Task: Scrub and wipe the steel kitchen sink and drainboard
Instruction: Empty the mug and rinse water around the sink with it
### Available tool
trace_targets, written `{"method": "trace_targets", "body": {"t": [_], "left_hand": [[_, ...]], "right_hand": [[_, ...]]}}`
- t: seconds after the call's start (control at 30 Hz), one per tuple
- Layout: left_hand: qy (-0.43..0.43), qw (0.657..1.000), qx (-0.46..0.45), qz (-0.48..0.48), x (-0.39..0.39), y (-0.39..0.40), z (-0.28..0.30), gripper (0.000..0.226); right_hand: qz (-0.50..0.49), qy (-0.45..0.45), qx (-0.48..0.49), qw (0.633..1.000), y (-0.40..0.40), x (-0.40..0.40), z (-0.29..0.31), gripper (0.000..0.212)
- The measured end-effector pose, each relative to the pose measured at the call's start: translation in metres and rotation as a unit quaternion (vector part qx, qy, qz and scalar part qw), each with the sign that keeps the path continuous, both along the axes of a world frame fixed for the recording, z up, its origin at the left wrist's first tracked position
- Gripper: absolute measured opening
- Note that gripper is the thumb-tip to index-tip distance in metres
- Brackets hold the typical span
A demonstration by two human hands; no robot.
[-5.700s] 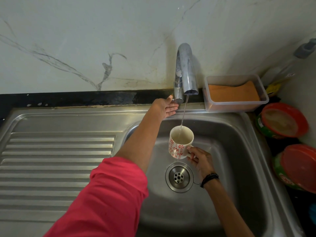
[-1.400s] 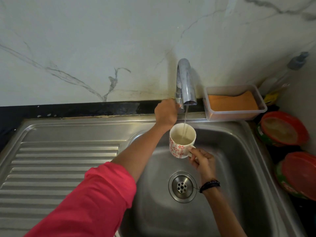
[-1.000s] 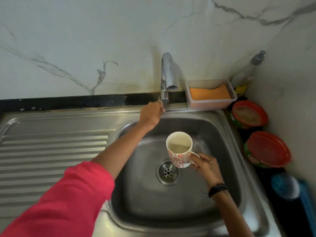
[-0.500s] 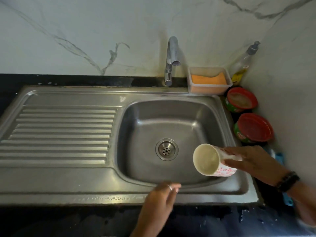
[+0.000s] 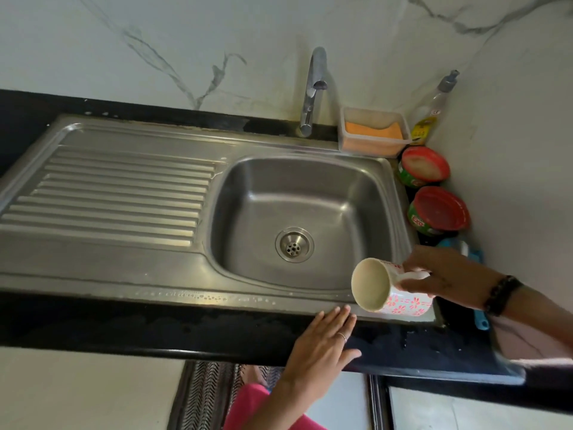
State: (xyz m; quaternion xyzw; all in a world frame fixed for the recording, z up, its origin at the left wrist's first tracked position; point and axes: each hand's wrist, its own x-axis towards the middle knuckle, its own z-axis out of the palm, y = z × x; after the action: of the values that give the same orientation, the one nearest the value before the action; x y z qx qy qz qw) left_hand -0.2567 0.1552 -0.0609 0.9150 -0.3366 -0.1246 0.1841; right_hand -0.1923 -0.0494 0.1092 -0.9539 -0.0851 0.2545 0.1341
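Steel runs across the counter: one ribbed drainboard (image 5: 117,193) at left, one sink (image 5: 350,193) basin beside it with one drain (image 5: 294,244). One tap (image 5: 313,88) stands behind, then one tub (image 5: 372,131) holding one orange sponge (image 5: 373,131), one bottle (image 5: 434,110) and two red-lidded jars (image 5: 423,167). Left hand (image 5: 322,349) lies flat, fingers straight, on the black counter edge (image 5: 155,327); half a second ago it was curled. Right hand (image 5: 446,277) grips one mug (image 5: 387,287) by the handle, tipped sideways, now over the sink's front right corner.

Black countertop (image 5: 217,330) carries steel sink (image 5: 297,218), sponge tub (image 5: 373,133), two red-lidded tubs (image 5: 423,167).
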Motion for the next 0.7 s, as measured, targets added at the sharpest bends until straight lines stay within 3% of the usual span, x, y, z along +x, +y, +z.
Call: {"method": "trace_targets", "body": {"t": [0.1, 0.2, 0.37, 0.57, 0.7], "left_hand": [[0.001, 1.0, 0.014, 0.026, -0.003, 0.003, 0.005, 0.06], [0.011, 0.998, 0.018, 0.056, -0.005, 0.012, 0.009, 0.061], [0.01, 0.993, 0.03, 0.111, -0.007, 0.036, 0.01, 0.073], [0.02, 0.985, 0.041, 0.169, -0.007, 0.07, 0.009, 0.074], [0.012, 0.979, 0.06, 0.194, -0.002, 0.087, 0.011, 0.075]], "right_hand": [[0.012, -0.01, -0.01, 1.0, 0.01, -0.001, -0.005, 0.008], [0.036, -0.017, -0.037, 0.999, 0.022, 0.001, -0.007, 0.032], [0.049, -0.006, -0.068, 0.996, 0.053, 0.006, -0.014, 0.046], [0.095, -0.022, -0.103, 0.99, 0.112, 0.01, -0.01, 0.044], [0.072, -0.076, -0.049, 0.993, 0.131, 0.014, -0.014, 0.04]]}}
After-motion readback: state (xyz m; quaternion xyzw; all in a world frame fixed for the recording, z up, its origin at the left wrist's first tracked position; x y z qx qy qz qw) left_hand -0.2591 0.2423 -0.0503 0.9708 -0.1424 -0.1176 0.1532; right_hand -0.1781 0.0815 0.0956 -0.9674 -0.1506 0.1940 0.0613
